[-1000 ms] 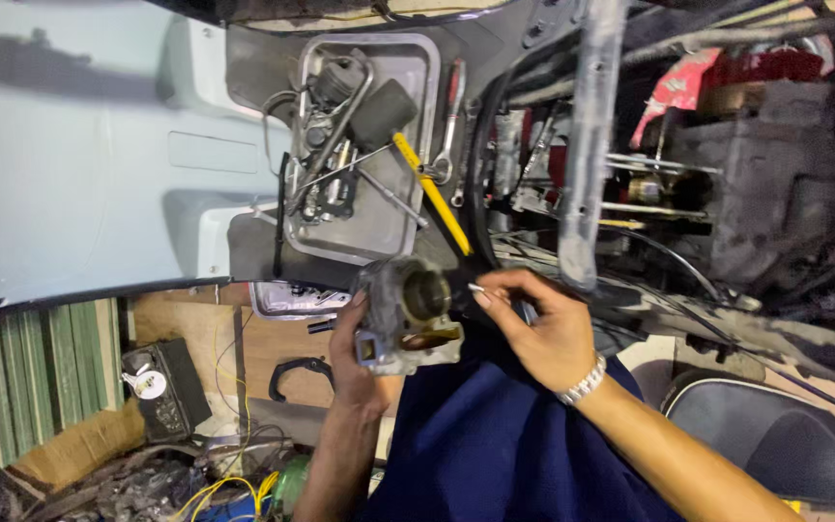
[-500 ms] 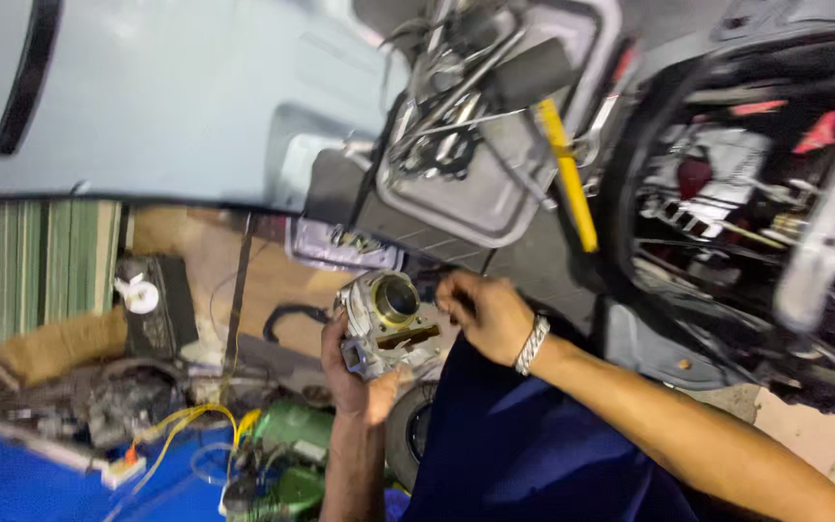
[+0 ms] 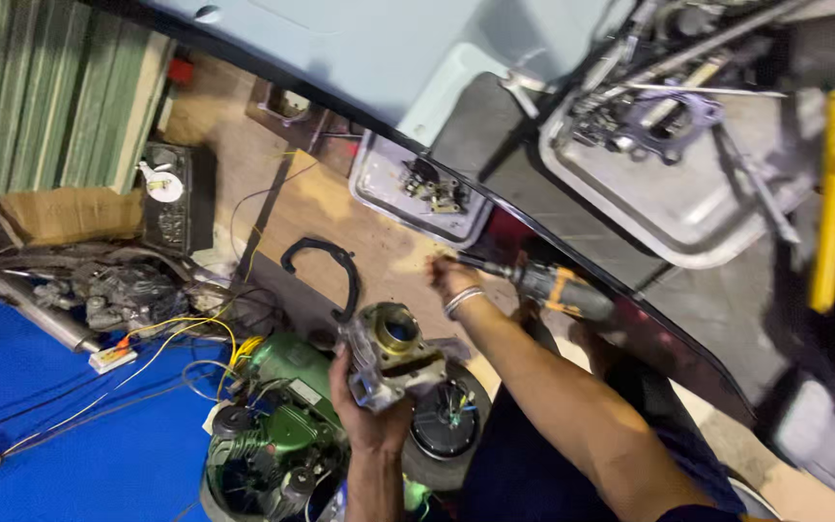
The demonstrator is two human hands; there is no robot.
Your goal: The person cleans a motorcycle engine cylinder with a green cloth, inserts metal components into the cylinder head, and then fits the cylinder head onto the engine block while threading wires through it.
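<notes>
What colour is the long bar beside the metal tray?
Yellow: the long yellow bar, clearest in the head view.

Bare forearms, no sleeves; silver bangle (image 3: 463, 301) on right wrist; dark navy garment (image 3: 572, 464) below.

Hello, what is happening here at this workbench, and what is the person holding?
A person holds a metal engine cylinder up in the left hand. The right hand reaches forward toward the dark edge of the bench, close to a tool with an orange and black handle; whether it grips anything is unclear. Below sit a green compressor and yellow wires. A metal tray of tools lies on the bench.
</notes>
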